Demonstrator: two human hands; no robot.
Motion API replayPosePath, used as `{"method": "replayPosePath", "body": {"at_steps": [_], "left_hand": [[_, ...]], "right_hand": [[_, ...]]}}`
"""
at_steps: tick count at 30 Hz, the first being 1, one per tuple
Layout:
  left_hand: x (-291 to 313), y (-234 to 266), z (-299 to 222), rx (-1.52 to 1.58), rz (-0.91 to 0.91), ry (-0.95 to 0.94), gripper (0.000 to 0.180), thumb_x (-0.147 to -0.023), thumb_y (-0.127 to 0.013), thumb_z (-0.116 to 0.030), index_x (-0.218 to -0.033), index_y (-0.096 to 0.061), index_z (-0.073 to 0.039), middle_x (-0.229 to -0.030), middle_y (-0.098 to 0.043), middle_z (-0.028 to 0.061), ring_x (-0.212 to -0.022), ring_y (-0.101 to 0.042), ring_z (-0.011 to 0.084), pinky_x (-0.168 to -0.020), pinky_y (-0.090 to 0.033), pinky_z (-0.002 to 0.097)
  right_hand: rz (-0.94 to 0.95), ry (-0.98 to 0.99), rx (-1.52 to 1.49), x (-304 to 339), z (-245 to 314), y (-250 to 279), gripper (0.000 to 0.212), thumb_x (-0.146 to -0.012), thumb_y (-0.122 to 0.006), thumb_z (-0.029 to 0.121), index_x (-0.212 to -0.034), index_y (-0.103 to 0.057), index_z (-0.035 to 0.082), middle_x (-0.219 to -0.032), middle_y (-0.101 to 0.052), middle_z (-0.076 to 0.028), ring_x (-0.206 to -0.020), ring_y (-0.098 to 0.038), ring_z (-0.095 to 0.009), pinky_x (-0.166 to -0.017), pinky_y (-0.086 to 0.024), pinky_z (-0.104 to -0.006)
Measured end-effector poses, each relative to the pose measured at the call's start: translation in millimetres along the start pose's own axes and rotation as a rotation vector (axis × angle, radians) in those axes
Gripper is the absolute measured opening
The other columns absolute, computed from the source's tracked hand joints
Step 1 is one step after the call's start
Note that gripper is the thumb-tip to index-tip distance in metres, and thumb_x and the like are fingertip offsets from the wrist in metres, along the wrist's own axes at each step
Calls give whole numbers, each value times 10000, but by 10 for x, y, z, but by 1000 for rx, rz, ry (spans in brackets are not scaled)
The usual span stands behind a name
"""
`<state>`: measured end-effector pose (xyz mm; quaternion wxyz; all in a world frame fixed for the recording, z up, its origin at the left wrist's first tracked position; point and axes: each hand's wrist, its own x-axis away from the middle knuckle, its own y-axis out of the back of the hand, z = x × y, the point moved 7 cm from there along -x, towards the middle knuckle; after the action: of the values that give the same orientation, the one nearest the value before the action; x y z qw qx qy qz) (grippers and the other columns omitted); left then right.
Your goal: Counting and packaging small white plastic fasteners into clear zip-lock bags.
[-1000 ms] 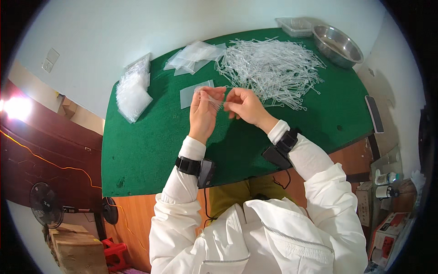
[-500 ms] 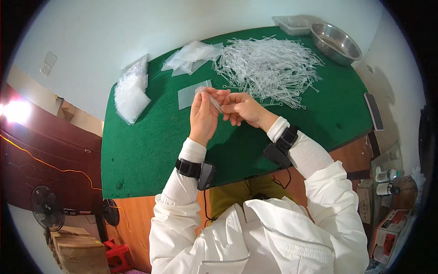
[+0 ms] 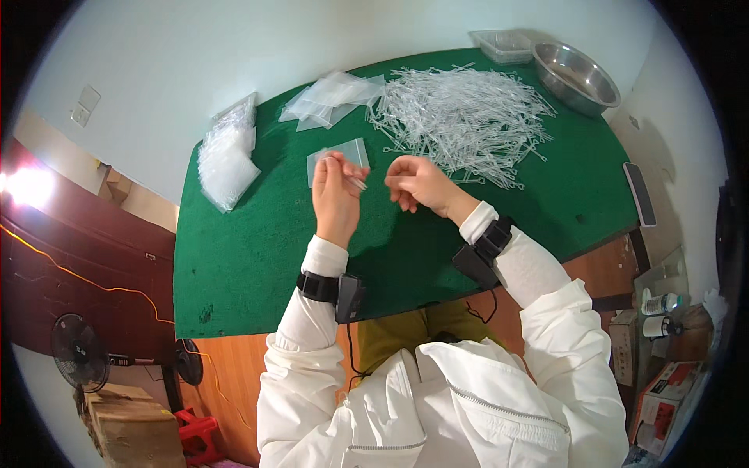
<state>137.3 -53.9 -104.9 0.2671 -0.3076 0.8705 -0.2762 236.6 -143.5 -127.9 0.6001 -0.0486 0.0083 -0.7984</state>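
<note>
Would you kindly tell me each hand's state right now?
Left hand: closed around thin clear plastic pieces.
Right hand: partly curled; cannot tell whether it holds anything.

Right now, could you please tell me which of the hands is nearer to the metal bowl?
Right. The right hand is left of the bowl, across the pile; the left hand is farther left, by the lone bag.

A round black fan (image 3: 79, 352) sits near a brown cardboard box (image 3: 136, 425) and a red plastic stool (image 3: 200, 428).
</note>
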Motion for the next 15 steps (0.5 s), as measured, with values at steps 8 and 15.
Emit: {"method": "replayPosePath", "body": {"at_steps": [8, 15], "left_hand": [[-37, 525, -308, -113, -369, -157, 200, -958, -397, -234, -909, -461, -52, -656, -381, -10, -562, -371, 104, -536, -363, 266], [-12, 352, 9, -190, -244, 199, 232, -960, -388, -244, -875, -454, -38, -626, -346, -23, -517, -316, 80, -475, -311, 244]], "right_hand": [[-569, 449, 929, 94, 360, 772, 99, -762, -611, 152, -818, -586, 75, -670, -583, -80, -610, -561, -238, -555, -447, -343], [-614, 501, 1232, 98, 294, 707, 131, -719, -635, 151, -837, -611, 97, -775, -562, -88, -829, -526, -306, -725, -425, -408]]}}
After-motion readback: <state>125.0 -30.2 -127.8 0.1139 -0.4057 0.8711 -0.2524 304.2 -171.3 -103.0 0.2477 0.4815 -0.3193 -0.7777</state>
